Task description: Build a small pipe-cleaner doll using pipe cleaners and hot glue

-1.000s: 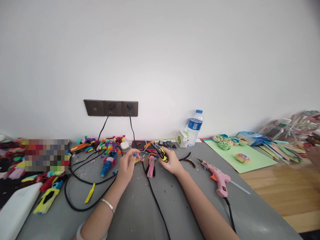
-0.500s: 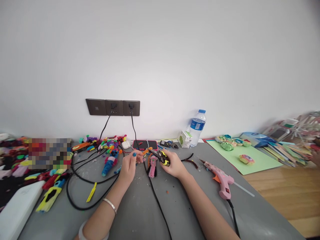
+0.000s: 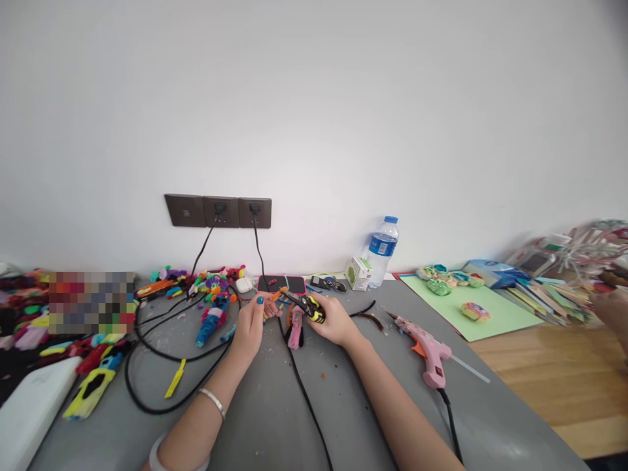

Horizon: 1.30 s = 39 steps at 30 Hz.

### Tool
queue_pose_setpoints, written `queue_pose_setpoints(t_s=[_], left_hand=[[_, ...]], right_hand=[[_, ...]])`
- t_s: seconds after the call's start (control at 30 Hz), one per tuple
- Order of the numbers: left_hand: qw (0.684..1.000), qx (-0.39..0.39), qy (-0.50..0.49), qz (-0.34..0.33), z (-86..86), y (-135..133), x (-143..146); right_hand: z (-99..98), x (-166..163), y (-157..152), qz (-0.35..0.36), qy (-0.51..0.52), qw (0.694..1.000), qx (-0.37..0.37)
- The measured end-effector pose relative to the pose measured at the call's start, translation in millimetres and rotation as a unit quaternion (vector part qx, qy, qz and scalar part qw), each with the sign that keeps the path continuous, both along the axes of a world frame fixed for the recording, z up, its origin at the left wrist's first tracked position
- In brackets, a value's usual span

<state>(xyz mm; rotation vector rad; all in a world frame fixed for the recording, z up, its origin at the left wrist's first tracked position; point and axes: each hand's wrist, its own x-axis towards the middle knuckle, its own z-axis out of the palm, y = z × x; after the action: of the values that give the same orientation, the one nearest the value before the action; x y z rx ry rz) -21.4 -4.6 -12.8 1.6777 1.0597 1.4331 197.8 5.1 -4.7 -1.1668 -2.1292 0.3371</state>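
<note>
My left hand pinches a small orange fuzzy piece, probably pipe cleaner, between thumb and fingers. My right hand is wrapped round pliers with black and yellow handles. Their jaws point left and reach the orange piece; whether they grip it I cannot make out. On the table under the pliers lies a pink fuzzy figure with black parts. A blue fuzzy figure rests to the left of my left hand.
A pink glue gun lies at right, its cord running to the front. Black cable crosses the grey table. Behind are a phone, a box and a water bottle. Another person's hand shows at the right edge.
The view has shifted slightly, moving everything a little left. Both hands keep their holds on the orange piece and the pliers. More of the other person's hand shows at right.
</note>
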Motion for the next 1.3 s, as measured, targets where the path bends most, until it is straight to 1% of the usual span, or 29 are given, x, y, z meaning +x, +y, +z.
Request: queue_pose_setpoints(t_s=[0.13,0.33,0.5,0.7,0.87,0.97,1.07,1.13,1.2,1.3], left_hand=[[1.0,-0.001,0.005,-0.008,-0.5,-1,1],[1.0,0.022,0.018,-0.011,1.0,-3,3],[0.999,0.029,0.031,-0.013,3.3,-6,3],[0.998,0.026,0.047,-0.03,2.7,-8,2],[0.996,0.048,0.068,-0.037,4.2,-11,1],[0.995,0.068,0.061,-0.041,5.4,-15,2],[0.995,0.083,0.042,-0.045,4.8,-20,4],[0.993,0.096,0.041,-0.049,3.8,-23,5],[0.991,0.109,0.045,-0.062,3.2,-24,6],[0.989,0.115,0.045,-0.078,3.0,-25,7]], right_hand=[[-1.4,1,1,-0.003,0.006,1.0,0.002],[-2.2,1,0,0.002,-0.016,1.0,0.015],[-1.5,1,-1,0.01,-0.02,1.0,0.009],[-0.9,2,-2,0.03,-0.01,0.999,0.018],[0.0,1,-3,0.03,0.009,0.999,0.028],[0.0,0,-5,0.007,0.022,0.998,0.06],[-0.8,0,-6,-0.028,0.039,0.991,0.127],[-1.3,1,-7,-0.038,0.057,0.985,0.161],[-1.4,1,-8,-0.045,0.068,0.981,0.175],[-0.6,1,-8,-0.053,0.07,0.98,0.176]])
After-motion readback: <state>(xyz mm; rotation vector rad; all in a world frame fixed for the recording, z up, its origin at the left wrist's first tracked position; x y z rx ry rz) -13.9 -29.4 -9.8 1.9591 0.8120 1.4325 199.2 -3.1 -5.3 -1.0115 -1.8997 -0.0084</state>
